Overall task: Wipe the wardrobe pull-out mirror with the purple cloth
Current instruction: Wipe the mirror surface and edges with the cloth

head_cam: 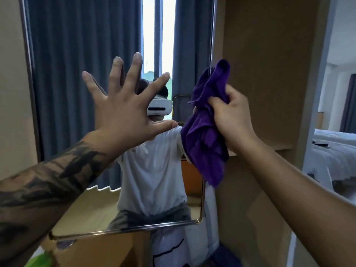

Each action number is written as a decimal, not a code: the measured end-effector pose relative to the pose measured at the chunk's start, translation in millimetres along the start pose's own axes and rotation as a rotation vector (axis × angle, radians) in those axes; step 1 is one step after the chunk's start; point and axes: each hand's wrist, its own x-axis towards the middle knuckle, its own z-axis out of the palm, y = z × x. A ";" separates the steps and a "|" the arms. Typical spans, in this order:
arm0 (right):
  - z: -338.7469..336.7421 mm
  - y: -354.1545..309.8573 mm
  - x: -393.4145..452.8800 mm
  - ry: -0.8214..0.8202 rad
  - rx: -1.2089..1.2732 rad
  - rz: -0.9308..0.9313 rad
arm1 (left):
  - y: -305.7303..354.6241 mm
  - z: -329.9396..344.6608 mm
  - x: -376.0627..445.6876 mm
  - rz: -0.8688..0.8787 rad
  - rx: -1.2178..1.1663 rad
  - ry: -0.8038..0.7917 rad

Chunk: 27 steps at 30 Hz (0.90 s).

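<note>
Fingers of the left hand [123, 110] are spread wide and straight in front of the pull-out mirror [77, 83], palm toward the glass near its middle; whether the fingertips touch the glass cannot be told. This hand's grip is fully open and has hold of nothing. The right hand [231, 116] is at the mirror's right edge, its grip curled tight round the bunched purple cloth [204, 135], thumb and fingers pinching the cloth near its upper part. One fold of the cloth stands up above the fist and the rest hangs down below it, lapping over the mirror's right edge and the brown wardrobe panel [269, 64] beside it. The mirror's thin metal frame runs along its bottom edge, with a rounded brass-coloured corner at the lower right. In the glass show grey-blue curtains [86, 45], a bright strip of window between them, and a person in a white T-shirt wearing a white headset [159, 107]. A tattooed left forearm [48, 180] reaches in from the lower left.
</note>
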 end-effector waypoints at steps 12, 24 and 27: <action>1.5 -19.9 24.2 0.035 0.055 -0.019 | -0.8 1.1 -0.7 0.003 -0.007 -0.008; -2.3 -10.1 9.3 0.037 0.010 -0.074 | -0.2 -1.5 0.7 -0.014 -0.016 -0.046; 0.3 8.0 -14.1 0.040 -0.005 -0.081 | -0.9 -6.1 1.2 -0.023 -0.039 -0.064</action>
